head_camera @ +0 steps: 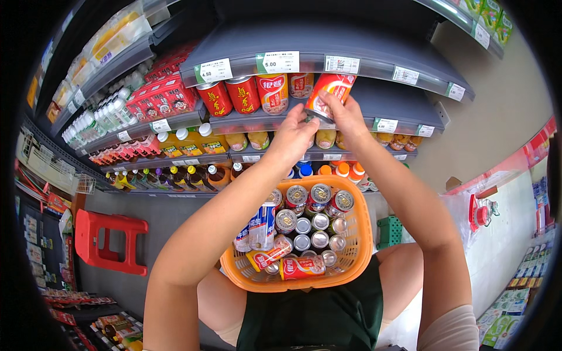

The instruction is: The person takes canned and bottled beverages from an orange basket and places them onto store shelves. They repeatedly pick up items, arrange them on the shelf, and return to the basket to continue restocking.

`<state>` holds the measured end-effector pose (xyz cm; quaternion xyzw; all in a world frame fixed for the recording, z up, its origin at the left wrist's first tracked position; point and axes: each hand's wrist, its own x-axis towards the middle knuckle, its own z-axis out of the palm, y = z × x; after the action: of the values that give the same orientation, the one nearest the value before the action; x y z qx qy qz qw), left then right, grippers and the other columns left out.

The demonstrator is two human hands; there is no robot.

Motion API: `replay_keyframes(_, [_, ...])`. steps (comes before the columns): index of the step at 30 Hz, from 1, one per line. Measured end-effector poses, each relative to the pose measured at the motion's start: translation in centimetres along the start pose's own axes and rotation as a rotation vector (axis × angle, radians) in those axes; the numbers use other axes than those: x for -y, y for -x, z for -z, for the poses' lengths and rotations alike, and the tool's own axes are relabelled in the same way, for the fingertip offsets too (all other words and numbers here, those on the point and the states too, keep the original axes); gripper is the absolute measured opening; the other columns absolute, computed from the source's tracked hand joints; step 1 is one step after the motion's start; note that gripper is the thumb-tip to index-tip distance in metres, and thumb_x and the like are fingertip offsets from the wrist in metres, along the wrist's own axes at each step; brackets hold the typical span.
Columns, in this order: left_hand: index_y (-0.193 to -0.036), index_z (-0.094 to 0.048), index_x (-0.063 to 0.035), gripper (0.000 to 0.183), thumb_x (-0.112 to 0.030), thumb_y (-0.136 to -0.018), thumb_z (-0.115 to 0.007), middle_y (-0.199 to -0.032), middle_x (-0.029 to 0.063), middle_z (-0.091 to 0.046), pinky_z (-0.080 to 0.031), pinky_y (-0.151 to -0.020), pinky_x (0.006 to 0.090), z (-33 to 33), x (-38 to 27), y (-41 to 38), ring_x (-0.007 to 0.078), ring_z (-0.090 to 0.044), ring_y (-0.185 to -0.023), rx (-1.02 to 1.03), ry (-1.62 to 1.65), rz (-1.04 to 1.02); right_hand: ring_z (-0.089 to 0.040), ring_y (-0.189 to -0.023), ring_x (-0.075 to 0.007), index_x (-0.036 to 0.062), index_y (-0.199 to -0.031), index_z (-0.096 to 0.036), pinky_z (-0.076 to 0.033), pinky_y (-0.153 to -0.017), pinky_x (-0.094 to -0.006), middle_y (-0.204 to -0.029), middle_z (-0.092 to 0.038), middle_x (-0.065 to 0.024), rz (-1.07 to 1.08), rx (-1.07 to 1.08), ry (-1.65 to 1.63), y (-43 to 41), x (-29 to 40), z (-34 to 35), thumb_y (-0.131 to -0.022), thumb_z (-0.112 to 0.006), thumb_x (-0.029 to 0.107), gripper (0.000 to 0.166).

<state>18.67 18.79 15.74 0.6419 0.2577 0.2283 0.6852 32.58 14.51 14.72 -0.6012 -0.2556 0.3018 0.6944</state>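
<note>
My right hand (347,112) grips a red and white drink can (332,90), tilted, at the front of a grey shelf (263,120). My left hand (295,131) is just below the can's lower end, thumb and fingers apart; whether it touches the can I cannot tell. To the left on this shelf stand two red cans with yellow writing (215,98) and a red and yellow can (273,94). Another can (301,85) stands farther back. Below my forearms, an orange plastic basket (362,245) holds upright cans (320,193), small metal-lidded containers (320,239) and cans lying on their sides (303,266).
The upper shelf's edge (377,72) with price tags overhangs the cans. Jars (326,139) and bottles (213,138) line the shelf beneath. A red plastic stool (112,241) stands left on the floor, and a green crate (389,232) is right of the basket.
</note>
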Motion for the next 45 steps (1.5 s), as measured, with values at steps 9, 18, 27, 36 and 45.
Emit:
replay_keyframes(9, [-0.144,-0.020,0.0003,0.070,-0.016,-0.087,-0.058,-0.144,0.0184,-0.032,-0.041,-0.096,0.0344,1.5,1.4,-2.2,0.0238,-0.047,-0.121,-0.017,-0.048,-0.028,-0.059,-0.101,-0.0179,0.0020,-0.118,-0.042,-0.049,-0.088,-0.0315,-0.110,-0.059,-0.0115,0.300,0.037,0.116,-4.2,-1.9,-1.1,-0.070,-0.081,0.019,0.064])
replay_keyframes(18, [-0.145,-0.015,0.0012,0.074,-0.017,-0.087,-0.058,-0.147,0.0189,-0.028,-0.041,-0.097,0.0338,2.4,2.9,-2.6,0.0234,-0.046,-0.122,-0.025,-0.038,-0.021,-0.062,-0.094,-0.0334,0.0018,-0.115,-0.044,-0.050,-0.081,-0.0390,-0.101,-0.064,-0.0187,0.523,-0.142,0.733,-4.6,-2.7,-1.9,-0.058,-0.084,0.034,0.077])
replay_keyframes(27, [-0.145,-0.018,-0.0009,0.069,-0.014,-0.089,-0.056,-0.145,0.0189,-0.030,-0.043,-0.094,0.0340,2.7,3.6,-2.5,0.0231,-0.050,-0.119,-0.033,-0.021,-0.024,-0.063,-0.089,-0.0348,0.0021,-0.115,-0.045,-0.051,-0.078,-0.0415,-0.095,-0.064,-0.0191,0.531,-0.163,0.848,-5.1,-3.0,-2.5,-0.057,-0.083,0.039,0.078])
replay_keyframes(36, [-0.144,-0.021,-0.0012,0.068,-0.014,-0.088,-0.057,-0.144,0.0176,-0.032,-0.044,-0.093,0.0333,2.5,3.5,-2.7,0.0219,-0.051,-0.117,-0.036,-0.013,-0.034,-0.063,-0.091,-0.0345,0.0023,-0.115,-0.046,-0.051,-0.078,-0.0408,-0.097,-0.064,-0.0184,0.571,-0.156,0.850,-5.4,-3.9,-1.9,-0.059,-0.083,0.038,0.076])
replay_keyframes(45, [-0.145,-0.021,-0.0047,0.068,-0.011,-0.087,-0.058,-0.143,0.0184,-0.033,-0.044,-0.093,0.0346,2.5,5.1,-3.3,0.0230,-0.050,-0.118,-0.062,0.024,-0.016,-0.063,-0.093,-0.0339,0.0009,-0.115,-0.048,-0.051,-0.079,-0.0395,-0.101,-0.065,-0.0180,0.611,-0.139,0.811,-5.5,-4.0,-2.3,-0.058,-0.084,0.037,0.077])
